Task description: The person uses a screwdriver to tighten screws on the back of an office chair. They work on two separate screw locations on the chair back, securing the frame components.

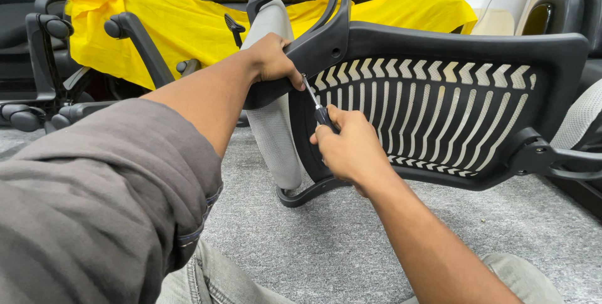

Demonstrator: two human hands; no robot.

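Over the grey carpet, the right hand (pixel 351 147) clamps a screwdriver (pixel 316 104) pointing up-left, apparently into the chair frame (pixel 464 44), beside the gripping left hand (pixel 274 59).

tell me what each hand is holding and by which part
The right hand holds a black-handled metal screwdriver by its handle. The left hand grips the black plastic office-chair backrest frame at its curved upper bracket.

Left hand (pixel 274 59) grips a black office chair back (pixel 451 47); right hand (pixel 348 147) holds a screwdriver (pixel 315 102) against its frame.
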